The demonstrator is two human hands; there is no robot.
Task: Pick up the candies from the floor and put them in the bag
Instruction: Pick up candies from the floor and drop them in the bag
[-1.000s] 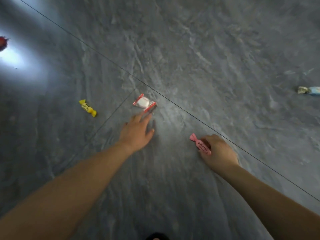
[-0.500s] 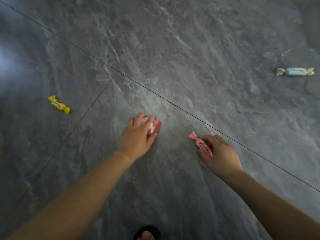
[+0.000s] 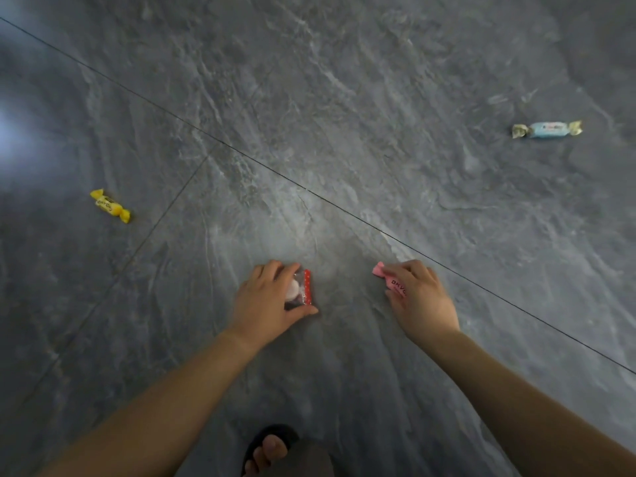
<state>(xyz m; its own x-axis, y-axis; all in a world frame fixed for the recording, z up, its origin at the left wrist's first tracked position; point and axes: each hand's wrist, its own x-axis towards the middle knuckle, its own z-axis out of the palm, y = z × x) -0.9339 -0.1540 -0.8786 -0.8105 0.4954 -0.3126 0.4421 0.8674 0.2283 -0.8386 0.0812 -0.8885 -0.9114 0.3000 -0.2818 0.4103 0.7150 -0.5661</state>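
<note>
Left hand (image 3: 266, 297) pinches the white candy (image 3: 298, 290), right hand (image 3: 421, 299) pinches the pink candy (image 3: 390, 279); lift both clear, grips firm, wrappers look slippery.

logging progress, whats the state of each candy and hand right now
left hand: closed on white candy
white candy: held
right hand: closed on pink candy
pink candy: held
yellow candy: loose on floor
blue candy: loose on floor

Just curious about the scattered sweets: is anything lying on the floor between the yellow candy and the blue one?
No. In the head view, only bare grey floor and a tile joint lie between the yellow candy and the blue candy.
</note>
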